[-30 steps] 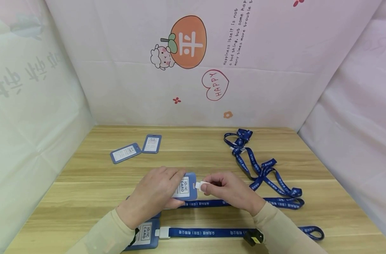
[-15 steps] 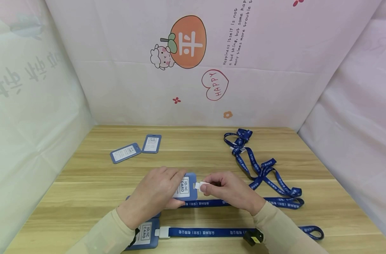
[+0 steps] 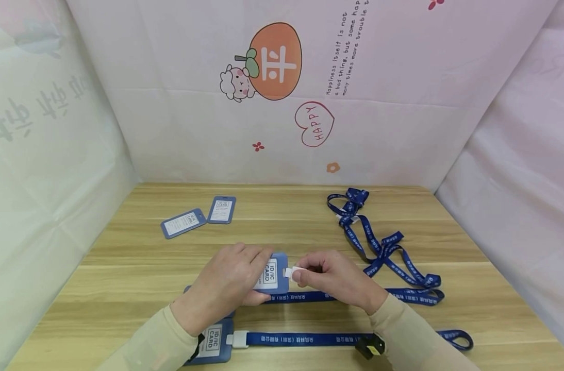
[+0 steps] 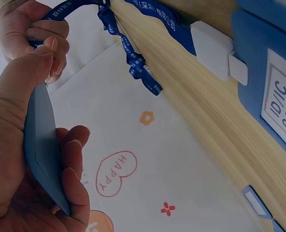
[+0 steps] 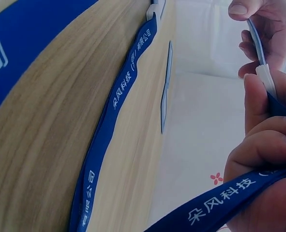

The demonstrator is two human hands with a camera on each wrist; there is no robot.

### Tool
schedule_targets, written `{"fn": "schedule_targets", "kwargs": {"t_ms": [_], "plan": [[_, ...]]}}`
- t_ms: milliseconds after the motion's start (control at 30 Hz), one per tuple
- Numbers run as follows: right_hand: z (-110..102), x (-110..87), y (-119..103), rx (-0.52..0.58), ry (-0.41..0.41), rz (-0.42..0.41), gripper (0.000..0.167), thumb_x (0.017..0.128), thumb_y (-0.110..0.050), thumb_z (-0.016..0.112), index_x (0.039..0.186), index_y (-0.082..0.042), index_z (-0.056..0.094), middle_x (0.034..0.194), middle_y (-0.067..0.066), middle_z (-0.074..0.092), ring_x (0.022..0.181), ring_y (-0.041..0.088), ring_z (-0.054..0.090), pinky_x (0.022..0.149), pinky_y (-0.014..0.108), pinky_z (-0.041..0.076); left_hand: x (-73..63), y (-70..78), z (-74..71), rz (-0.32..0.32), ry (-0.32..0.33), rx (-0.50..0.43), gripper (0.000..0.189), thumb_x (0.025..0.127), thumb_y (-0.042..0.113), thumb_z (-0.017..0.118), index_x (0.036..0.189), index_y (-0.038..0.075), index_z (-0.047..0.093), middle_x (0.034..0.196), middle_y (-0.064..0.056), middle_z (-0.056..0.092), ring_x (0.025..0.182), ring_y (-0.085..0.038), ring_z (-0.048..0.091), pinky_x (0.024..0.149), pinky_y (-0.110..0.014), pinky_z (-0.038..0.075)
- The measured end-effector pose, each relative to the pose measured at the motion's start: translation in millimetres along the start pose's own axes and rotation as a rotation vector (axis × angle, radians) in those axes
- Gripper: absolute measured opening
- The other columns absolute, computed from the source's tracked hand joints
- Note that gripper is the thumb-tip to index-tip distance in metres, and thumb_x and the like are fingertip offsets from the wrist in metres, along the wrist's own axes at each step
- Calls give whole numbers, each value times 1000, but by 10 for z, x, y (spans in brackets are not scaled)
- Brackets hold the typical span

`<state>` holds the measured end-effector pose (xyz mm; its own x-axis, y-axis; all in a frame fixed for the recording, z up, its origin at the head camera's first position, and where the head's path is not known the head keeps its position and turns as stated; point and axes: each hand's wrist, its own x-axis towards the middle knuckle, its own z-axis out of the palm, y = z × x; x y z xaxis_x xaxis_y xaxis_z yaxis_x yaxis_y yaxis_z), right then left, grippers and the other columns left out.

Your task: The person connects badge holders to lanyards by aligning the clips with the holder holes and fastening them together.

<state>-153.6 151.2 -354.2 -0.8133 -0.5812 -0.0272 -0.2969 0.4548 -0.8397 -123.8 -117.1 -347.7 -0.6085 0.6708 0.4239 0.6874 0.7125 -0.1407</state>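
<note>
In the head view my left hand [image 3: 228,278] grips a blue badge holder [image 3: 282,275] marked ID/IC CARD, raised off the table with its slotted end to the right. My right hand [image 3: 335,277] pinches the white plastic clip [image 3: 295,273] of a blue lanyard, its tip at the holder's slot. Whether the clip has caught in the slot, I cannot tell. The right wrist view shows that lanyard's strap [image 5: 225,193] running through the curled right fingers. Seen edge-on in the left wrist view, the held badge holder [image 4: 45,145] lies between thumb and fingers.
A badge holder [image 3: 225,342] clipped to a straight lanyard [image 3: 305,339] lies nearest me. Another lanyard [image 3: 305,297] runs behind it. Two loose badge holders [image 3: 183,223] lie at the back left of the table [image 3: 282,226]. Tangled lanyards [image 3: 379,247] lie on the right.
Both hands keep nearly the same place. The held badge holder has shifted very slightly; nothing has been let go.
</note>
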Motion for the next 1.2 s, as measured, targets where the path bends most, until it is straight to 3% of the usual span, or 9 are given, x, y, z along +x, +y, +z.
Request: {"fn": "schedule_targets", "kwargs": {"t_ms": [600,1000,1200], "plan": [[-35,-5,-18,-14,-45,-20,23,103,-32,67,101,-12,78,87,-4,73,73,11,61,60,20,49,11,18,-5,20,2,7,88,77,67,83,134,2,67,121,-10,76,104,-20,74,90,-35,63],[-54,-6,-34,-29,-65,-34,17,103,-31,68,99,-19,78,86,-4,72,75,12,62,61,21,51,16,32,-10,34,-4,25,88,76,67,84,135,4,67,122,-10,76,103,-21,73,88,-35,63],[-63,0,-40,-49,-76,-47,20,103,-32,68,101,-15,79,89,-5,73,77,12,64,62,21,53,16,41,-9,51,14,36,90,74,67,85,135,3,66,120,-10,76,101,-22,74,84,-35,64]]}}
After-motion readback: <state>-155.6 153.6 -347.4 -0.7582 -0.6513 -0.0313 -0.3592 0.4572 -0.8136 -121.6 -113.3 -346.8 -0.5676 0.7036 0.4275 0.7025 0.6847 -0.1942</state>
